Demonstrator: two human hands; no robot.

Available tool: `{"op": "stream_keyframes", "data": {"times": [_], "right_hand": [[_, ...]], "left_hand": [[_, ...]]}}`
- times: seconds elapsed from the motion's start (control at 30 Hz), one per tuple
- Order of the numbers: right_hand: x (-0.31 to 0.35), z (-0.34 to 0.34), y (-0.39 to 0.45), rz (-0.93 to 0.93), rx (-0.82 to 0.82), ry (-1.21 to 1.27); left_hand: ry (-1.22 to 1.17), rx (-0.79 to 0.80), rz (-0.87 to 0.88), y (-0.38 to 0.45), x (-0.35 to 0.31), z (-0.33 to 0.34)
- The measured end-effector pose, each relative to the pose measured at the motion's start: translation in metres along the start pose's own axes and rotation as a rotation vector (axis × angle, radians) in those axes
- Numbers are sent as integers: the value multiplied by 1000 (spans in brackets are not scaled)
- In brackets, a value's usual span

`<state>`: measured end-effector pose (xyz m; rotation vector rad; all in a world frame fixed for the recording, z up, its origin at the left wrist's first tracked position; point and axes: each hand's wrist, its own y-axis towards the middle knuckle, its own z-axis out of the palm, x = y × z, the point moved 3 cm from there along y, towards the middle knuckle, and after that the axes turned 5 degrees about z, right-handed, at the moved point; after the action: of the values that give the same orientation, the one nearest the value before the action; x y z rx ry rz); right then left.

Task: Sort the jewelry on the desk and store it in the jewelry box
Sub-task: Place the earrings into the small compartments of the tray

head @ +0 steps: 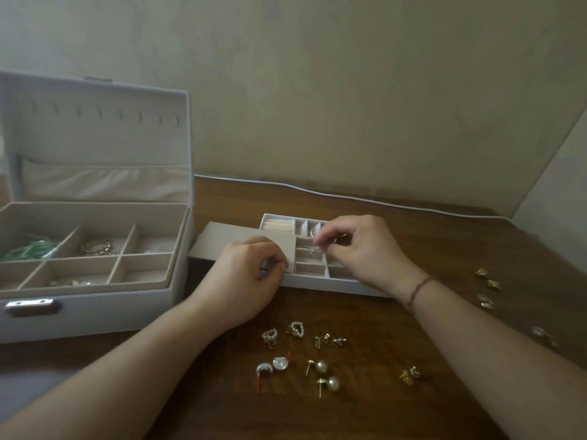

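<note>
While the right hand [359, 249] hangs over the tray [317, 282], its thumb and fingertips pinch a small pale earring [317, 247] just above the middle compartments. Too tiny and blurry to say what kind tbh. Left hand [246, 281] sits at the tray's front left edge w/ fingers curled round the corner of the beige lid [241, 241], which is slid off to the left and covers only part of the tray. Ring rolls [279, 227] show at the back of the tray, next to small square slots.

Jewelry box [95, 300] is on the left of the desk [413, 249], lid up, touching or nearly touching the beige lid. Inside: green beads [31, 249] back left, a gold chain-ish thing [97, 247] in the middle back slot, some pearly bits [71, 283] in a front slot.

Still loose on the desk, in front of the tray btw the forearms: two pearl heart earrings [281, 333], a clump of gold pieces [328, 340], two silver half-moon ones w/ red posts [271, 366], two round pearl studs [324, 374] on gold pins. Small gold pair [409, 374] further right. More gold bits [487, 287] sit well to the right, past the right wrist, which has a thin brown bracelet [417, 289]. White cable [349, 195] runs along the back edge by the wall.
</note>
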<state>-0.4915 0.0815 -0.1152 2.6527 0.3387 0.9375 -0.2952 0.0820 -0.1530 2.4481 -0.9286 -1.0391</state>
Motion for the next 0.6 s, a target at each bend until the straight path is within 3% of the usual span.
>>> {"op": "stream_keyframes", "data": {"times": [0.2, 0.37, 0.6], "right_hand": [[0, 22, 12, 29, 173, -164], [2, 16, 13, 5, 130, -200], [-6, 26, 14, -70, 251, -361]], "left_hand": [[3, 18, -17, 1, 0, -2], [3, 17, -16, 1, -1, -2], [-3, 29, -13, 1, 0, -2]]}}
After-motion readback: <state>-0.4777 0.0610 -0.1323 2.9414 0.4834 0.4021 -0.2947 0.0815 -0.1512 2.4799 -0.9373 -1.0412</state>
